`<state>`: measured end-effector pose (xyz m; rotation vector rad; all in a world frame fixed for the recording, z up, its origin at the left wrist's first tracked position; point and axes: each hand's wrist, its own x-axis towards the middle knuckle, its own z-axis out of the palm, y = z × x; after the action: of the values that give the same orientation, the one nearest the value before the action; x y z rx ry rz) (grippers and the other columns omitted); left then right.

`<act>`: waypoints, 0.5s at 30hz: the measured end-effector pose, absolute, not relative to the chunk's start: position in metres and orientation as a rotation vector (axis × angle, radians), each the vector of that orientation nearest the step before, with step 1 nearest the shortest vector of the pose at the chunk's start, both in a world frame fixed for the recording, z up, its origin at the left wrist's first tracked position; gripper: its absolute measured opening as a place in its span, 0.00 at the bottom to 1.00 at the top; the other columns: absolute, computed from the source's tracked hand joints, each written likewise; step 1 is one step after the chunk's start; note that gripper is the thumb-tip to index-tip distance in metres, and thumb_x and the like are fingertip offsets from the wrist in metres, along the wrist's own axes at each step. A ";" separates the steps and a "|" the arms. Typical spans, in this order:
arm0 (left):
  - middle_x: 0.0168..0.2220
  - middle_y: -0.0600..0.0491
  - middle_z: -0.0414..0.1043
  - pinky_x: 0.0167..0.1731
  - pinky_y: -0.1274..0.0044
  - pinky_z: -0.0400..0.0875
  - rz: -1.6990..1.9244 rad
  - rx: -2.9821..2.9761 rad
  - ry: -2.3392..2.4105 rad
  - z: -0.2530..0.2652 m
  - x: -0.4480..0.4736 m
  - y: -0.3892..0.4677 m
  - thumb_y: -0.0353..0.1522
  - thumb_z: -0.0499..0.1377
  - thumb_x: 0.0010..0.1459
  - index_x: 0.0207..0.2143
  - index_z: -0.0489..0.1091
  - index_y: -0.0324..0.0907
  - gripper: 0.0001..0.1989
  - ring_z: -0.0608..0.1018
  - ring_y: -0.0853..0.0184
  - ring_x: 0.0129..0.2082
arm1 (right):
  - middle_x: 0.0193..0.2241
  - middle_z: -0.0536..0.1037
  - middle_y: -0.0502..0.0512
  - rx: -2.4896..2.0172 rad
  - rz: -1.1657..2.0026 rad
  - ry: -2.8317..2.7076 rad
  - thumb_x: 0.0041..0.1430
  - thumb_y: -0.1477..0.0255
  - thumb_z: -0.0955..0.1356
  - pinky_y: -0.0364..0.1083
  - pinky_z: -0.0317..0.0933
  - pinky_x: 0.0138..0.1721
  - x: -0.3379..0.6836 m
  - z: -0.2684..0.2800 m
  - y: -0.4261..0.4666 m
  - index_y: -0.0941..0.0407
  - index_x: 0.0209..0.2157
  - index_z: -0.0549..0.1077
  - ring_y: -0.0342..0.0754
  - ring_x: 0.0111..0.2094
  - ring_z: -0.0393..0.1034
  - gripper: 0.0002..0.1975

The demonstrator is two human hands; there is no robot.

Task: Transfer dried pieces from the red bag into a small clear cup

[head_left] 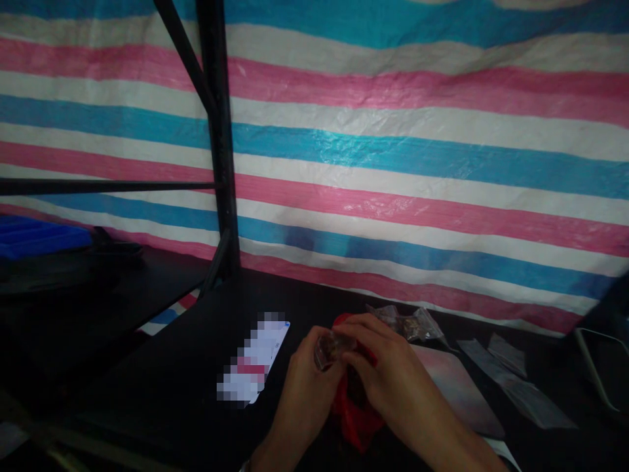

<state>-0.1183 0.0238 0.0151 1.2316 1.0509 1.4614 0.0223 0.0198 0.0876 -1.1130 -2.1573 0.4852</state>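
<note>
Between my two hands is a small clear plastic bag with a little brownish content at its mouth. My left hand curls its thumb and fingers around the bag. My right hand has its fingers bent over the bag's right edge, close to the left fingertips. Under both hands lies a red plastic bag, its opening showing something dark that I cannot make out. Just behind my right hand are filled clear zip bags with brown bits inside.
A lit phone, partly blurred out, lies left on the black table. Flat clear bags and a pale pinkish sheet are at right, beside a dark-framed device. A black metal post stands before the striped tarp. Blue tray far left.
</note>
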 end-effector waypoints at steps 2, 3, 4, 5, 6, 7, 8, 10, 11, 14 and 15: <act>0.34 0.56 0.76 0.37 0.76 0.73 1.458 1.233 1.059 0.016 -0.118 0.024 0.31 0.65 0.56 0.38 0.73 0.44 0.06 0.79 0.64 0.36 | 0.54 0.80 0.53 -1.101 0.476 -2.167 0.62 0.88 0.67 0.47 0.68 0.57 0.023 0.088 0.019 0.50 0.52 0.81 0.48 0.54 0.76 0.25; 0.34 0.56 0.76 0.37 0.76 0.73 1.455 1.234 1.058 0.016 -0.118 0.024 0.31 0.64 0.57 0.38 0.72 0.44 0.06 0.79 0.64 0.36 | 0.53 0.81 0.53 -1.093 0.474 -2.172 0.62 0.88 0.66 0.47 0.68 0.57 0.023 0.088 0.019 0.50 0.52 0.82 0.48 0.54 0.76 0.25; 0.34 0.56 0.76 0.37 0.76 0.73 1.452 1.235 1.052 0.016 -0.117 0.024 0.30 0.64 0.57 0.38 0.72 0.44 0.06 0.79 0.64 0.36 | 0.53 0.81 0.53 -1.087 0.473 -2.180 0.62 0.88 0.66 0.47 0.68 0.57 0.023 0.088 0.019 0.50 0.52 0.82 0.48 0.54 0.76 0.25; 0.34 0.56 0.76 0.37 0.76 0.73 1.452 1.236 1.042 0.016 -0.117 0.024 0.30 0.63 0.57 0.38 0.72 0.44 0.06 0.79 0.64 0.36 | 0.53 0.81 0.53 -1.087 0.468 -2.184 0.62 0.88 0.66 0.47 0.68 0.57 0.023 0.089 0.019 0.50 0.52 0.82 0.48 0.54 0.76 0.25; 0.34 0.57 0.76 0.38 0.76 0.73 1.453 1.237 1.034 0.016 -0.116 0.024 0.30 0.63 0.56 0.37 0.72 0.44 0.05 0.79 0.64 0.36 | 0.52 0.81 0.53 -1.093 0.463 -2.184 0.62 0.88 0.66 0.47 0.68 0.57 0.022 0.089 0.020 0.50 0.52 0.82 0.48 0.53 0.77 0.25; 0.34 0.57 0.76 0.38 0.76 0.73 1.455 1.238 1.027 0.016 -0.116 0.024 0.30 0.63 0.56 0.37 0.72 0.44 0.05 0.80 0.64 0.37 | 0.52 0.81 0.53 -1.100 0.461 -2.183 0.62 0.88 0.66 0.48 0.69 0.56 0.022 0.089 0.020 0.50 0.51 0.82 0.49 0.53 0.77 0.25; 0.34 0.57 0.76 0.39 0.75 0.73 1.458 1.238 1.023 0.016 -0.116 0.024 0.30 0.63 0.56 0.37 0.72 0.44 0.05 0.80 0.64 0.37 | 0.52 0.81 0.53 -1.109 0.460 -2.178 0.62 0.88 0.66 0.48 0.69 0.56 0.022 0.090 0.020 0.50 0.51 0.82 0.49 0.53 0.77 0.25; 0.34 0.57 0.76 0.39 0.75 0.73 1.458 1.243 1.036 0.017 -0.116 0.024 0.30 0.63 0.57 0.38 0.72 0.44 0.06 0.79 0.64 0.37 | 0.52 0.81 0.54 -1.126 0.465 -2.161 0.61 0.87 0.67 0.49 0.70 0.55 0.021 0.090 0.021 0.49 0.51 0.82 0.50 0.53 0.77 0.24; 0.34 0.57 0.76 0.38 0.75 0.73 1.456 1.245 1.043 0.017 -0.116 0.023 0.30 0.63 0.57 0.38 0.72 0.44 0.06 0.79 0.64 0.37 | 0.52 0.82 0.54 -1.126 0.476 -2.154 0.61 0.87 0.67 0.49 0.70 0.55 0.021 0.090 0.021 0.49 0.51 0.83 0.51 0.53 0.77 0.24; 0.34 0.56 0.76 0.37 0.75 0.72 1.450 1.255 1.067 0.018 -0.117 0.022 0.29 0.63 0.56 0.38 0.72 0.43 0.06 0.78 0.64 0.36 | 0.52 0.82 0.55 -1.130 0.504 -2.111 0.59 0.86 0.69 0.51 0.69 0.57 0.022 0.089 0.021 0.49 0.49 0.83 0.52 0.53 0.77 0.23; 0.34 0.56 0.76 0.37 0.75 0.71 1.451 1.255 1.075 0.019 -0.117 0.022 0.29 0.63 0.56 0.38 0.72 0.43 0.06 0.78 0.64 0.35 | 0.51 0.83 0.55 -1.138 0.513 -2.080 0.59 0.85 0.69 0.52 0.68 0.57 0.023 0.089 0.021 0.50 0.48 0.84 0.53 0.53 0.77 0.22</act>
<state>-0.1171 0.0223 0.0189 1.2548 1.0753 1.4509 0.0226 0.0214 0.0886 -1.1378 -2.0804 0.5127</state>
